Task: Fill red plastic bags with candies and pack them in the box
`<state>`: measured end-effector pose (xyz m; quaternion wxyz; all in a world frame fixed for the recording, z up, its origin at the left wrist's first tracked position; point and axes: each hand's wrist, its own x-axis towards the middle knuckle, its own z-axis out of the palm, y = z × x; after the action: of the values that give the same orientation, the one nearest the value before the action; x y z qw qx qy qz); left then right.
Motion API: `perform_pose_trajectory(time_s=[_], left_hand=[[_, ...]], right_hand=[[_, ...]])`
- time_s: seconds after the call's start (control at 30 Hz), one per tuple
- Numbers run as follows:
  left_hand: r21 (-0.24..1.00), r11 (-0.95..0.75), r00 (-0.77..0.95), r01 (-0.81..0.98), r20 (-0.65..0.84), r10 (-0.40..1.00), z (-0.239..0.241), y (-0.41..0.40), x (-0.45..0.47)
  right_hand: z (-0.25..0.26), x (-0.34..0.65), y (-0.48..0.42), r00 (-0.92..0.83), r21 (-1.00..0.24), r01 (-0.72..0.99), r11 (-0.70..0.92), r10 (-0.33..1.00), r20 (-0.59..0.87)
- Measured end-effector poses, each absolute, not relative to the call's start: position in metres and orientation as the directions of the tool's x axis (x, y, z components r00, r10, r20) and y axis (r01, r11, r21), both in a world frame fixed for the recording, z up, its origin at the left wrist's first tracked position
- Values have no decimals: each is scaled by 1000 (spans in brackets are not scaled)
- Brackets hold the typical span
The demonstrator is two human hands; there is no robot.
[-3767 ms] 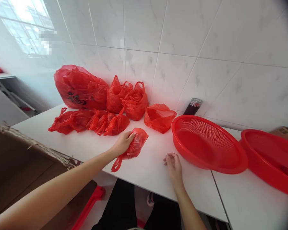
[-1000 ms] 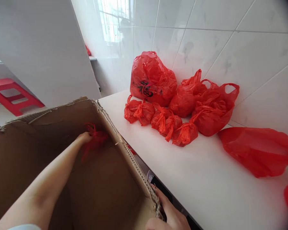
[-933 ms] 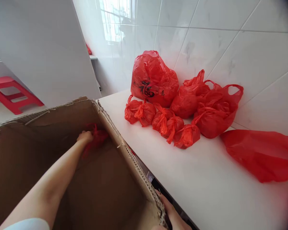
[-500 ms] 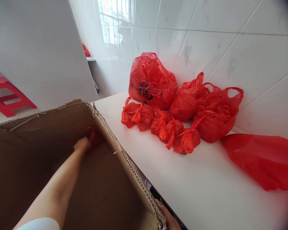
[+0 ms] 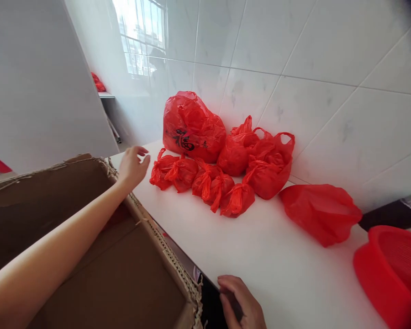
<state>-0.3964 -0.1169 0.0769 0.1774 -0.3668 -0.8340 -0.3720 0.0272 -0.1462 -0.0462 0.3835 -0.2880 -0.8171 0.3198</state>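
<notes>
Since half a second ago, the left hand (image 5: 133, 165) has come up out of the cardboard box (image 5: 89, 256) and no longer holds the small red bag it had down inside; that bag is not clearly visible in the box now. Its fingers are spread open and empty, above the box's far rim at the counter's left edge, just short of the nearest small tied red bag (image 5: 161, 168). That bag begins a row of small knotted red bags (image 5: 212, 185) lying close together across the white counter (image 5: 274, 269) toward its back. Behind the row, against the tiled wall, stands a large red bag with black printed characters (image 5: 192, 125), and to its right are two medium red bags with loop handles (image 5: 265, 162), touching one another. Farther right, apart from the group, a flattened red bag (image 5: 320, 212) lies on the counter. A red basket (image 5: 392, 272) shows partly at the counter's right edge, with a dark cylindrical object (image 5: 393, 214) lying behind it. The right hand (image 5: 241, 304) rests at the counter's near edge beside the box corner, fingers loosely curled and holding nothing.
</notes>
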Motion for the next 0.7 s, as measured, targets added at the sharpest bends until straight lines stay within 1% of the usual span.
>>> perform_pose_trajectory(time_s=[0.1, 0.17, 0.23, 0.3, 0.37, 0.47, 0.57, 0.7], left_hand=[[459, 302, -529, 836, 525, 667, 89, -63, -339], [435, 205, -413, 877, 463, 784, 92, -35, -295], [413, 140, -310, 900, 381, 871, 91, -11, -251], [386, 120, -247, 915, 301, 921, 85, 7, -212], [360, 133, -225, 923, 225, 948, 77, 21, -181], [354, 146, -206, 924, 137, 969, 69, 33, -156], [421, 105, -171, 901, 123, 977, 78, 30, -152], [614, 48, -134, 788, 96, 986, 118, 1, -178]], right_hand=[[-47, 24, -151, -501, -772, 234, 591, 753, 425], [-47, 24, -151, -526, -767, 225, 601, 737, 424], [-47, 26, -149, -569, -756, 212, 620, 707, 420], [-46, 28, -146, -603, -735, 202, 648, 673, 428], [-46, 29, -144, -619, -709, 195, 677, 646, 447], [-51, 28, -143, -597, -683, 189, 705, 635, 490], [-55, 26, -144, -562, -681, 188, 708, 646, 517], [-54, 25, -146, -538, -718, 162, 677, 671, 510]])
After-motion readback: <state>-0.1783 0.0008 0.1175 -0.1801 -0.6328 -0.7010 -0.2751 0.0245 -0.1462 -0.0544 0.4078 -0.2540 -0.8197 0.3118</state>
